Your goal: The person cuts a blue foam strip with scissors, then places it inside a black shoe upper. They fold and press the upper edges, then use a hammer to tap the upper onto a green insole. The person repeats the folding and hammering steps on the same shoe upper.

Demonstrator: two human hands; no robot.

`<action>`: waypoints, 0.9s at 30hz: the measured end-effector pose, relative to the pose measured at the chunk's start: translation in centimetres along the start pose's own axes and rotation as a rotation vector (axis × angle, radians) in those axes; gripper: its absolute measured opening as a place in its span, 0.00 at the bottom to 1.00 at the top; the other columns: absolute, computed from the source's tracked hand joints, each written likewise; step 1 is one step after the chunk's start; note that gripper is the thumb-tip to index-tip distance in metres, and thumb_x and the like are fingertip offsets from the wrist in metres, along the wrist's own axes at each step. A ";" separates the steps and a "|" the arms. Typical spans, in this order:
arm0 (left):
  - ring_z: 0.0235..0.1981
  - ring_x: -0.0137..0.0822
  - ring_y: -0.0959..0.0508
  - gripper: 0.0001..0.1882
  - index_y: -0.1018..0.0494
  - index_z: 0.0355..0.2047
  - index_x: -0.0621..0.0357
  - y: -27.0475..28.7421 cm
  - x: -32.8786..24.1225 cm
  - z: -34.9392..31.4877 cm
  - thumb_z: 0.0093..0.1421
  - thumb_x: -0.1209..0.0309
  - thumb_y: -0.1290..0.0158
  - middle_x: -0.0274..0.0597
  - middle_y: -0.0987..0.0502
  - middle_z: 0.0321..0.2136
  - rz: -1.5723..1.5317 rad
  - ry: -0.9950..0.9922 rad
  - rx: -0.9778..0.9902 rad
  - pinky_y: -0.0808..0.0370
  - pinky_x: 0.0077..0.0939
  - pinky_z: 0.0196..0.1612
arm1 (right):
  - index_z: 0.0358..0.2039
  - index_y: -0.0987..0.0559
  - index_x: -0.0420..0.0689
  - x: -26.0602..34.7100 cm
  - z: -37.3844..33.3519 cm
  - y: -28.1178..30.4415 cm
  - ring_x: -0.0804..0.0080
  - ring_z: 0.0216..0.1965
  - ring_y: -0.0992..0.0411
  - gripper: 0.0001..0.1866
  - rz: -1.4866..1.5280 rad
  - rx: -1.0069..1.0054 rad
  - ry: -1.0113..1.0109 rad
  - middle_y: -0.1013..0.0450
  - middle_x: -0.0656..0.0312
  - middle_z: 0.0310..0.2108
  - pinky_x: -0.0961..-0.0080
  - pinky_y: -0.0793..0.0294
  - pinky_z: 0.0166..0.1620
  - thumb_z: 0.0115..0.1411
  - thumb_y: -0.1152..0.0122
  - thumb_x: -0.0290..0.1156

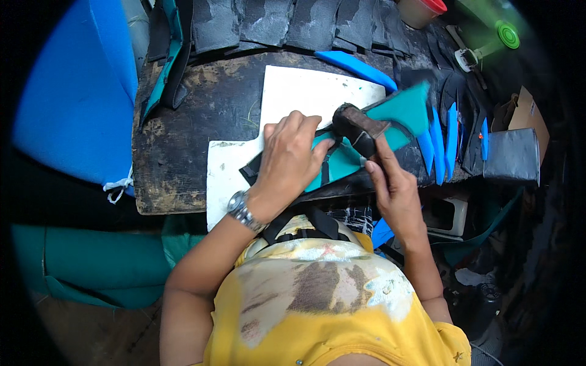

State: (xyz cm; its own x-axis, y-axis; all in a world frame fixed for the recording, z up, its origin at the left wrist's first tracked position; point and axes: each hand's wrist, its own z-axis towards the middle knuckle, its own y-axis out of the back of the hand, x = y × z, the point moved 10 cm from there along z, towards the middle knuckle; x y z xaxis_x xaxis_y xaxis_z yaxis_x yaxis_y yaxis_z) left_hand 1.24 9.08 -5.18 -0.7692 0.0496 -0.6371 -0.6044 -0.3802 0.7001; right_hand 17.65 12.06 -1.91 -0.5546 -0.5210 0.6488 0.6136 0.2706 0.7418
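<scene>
**Head view: pressing a teal and black piece flat, hammer head on it**

Head camera looks down over my yellow shirt to the white cutting board (293, 91), which I take as the landmark. Nearest to me, at the board's near edge, my left hand (290, 161) lies palm down, fingers spread and flat, pressing on the teal and black piece (390, 119); it grips nothing. A metal wristwatch (244, 210) sits on that wrist, just off the board's near left corner.

Just right of the board's near edge, my right hand (394, 186) is clenched around the handle of a dark hammer (357, 125). Its rounded head rests on the teal and black piece, right beside my left fingertips. The piece runs aslant from under my left hand out past the board's right edge, its teal end lying furthest right.

Right of the board, narrow blue strips (436, 146) lie side by side on the worn dark table (183, 140). Beyond the board's far edge, a row of black cut pieces (293, 24) overlaps along the table's back, and a red-rimmed cup (424, 9) stands at the far right. Far left of the board, a large blue foam sheet (79, 91) leans.
</scene>
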 end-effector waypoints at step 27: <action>0.44 0.38 0.28 0.12 0.22 0.40 0.56 2.4 -0.8 -3.1 0.55 0.69 0.38 0.37 0.27 0.37 0.090 -0.108 -0.003 0.42 0.38 0.50 | 0.67 0.35 0.54 1.0 0.3 -0.8 0.46 0.30 0.22 0.32 -0.095 0.041 0.083 0.23 0.45 0.31 0.58 0.24 0.33 0.63 0.38 0.29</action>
State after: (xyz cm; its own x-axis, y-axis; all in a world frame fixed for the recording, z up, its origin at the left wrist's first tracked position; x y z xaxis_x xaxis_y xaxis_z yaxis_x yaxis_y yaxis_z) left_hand 1.03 5.29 -3.93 -0.8379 0.1141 -0.5338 -0.5319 -0.3900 0.7516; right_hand 16.42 11.58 -1.78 -0.5601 -0.6105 0.5600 0.5359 0.2484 0.8069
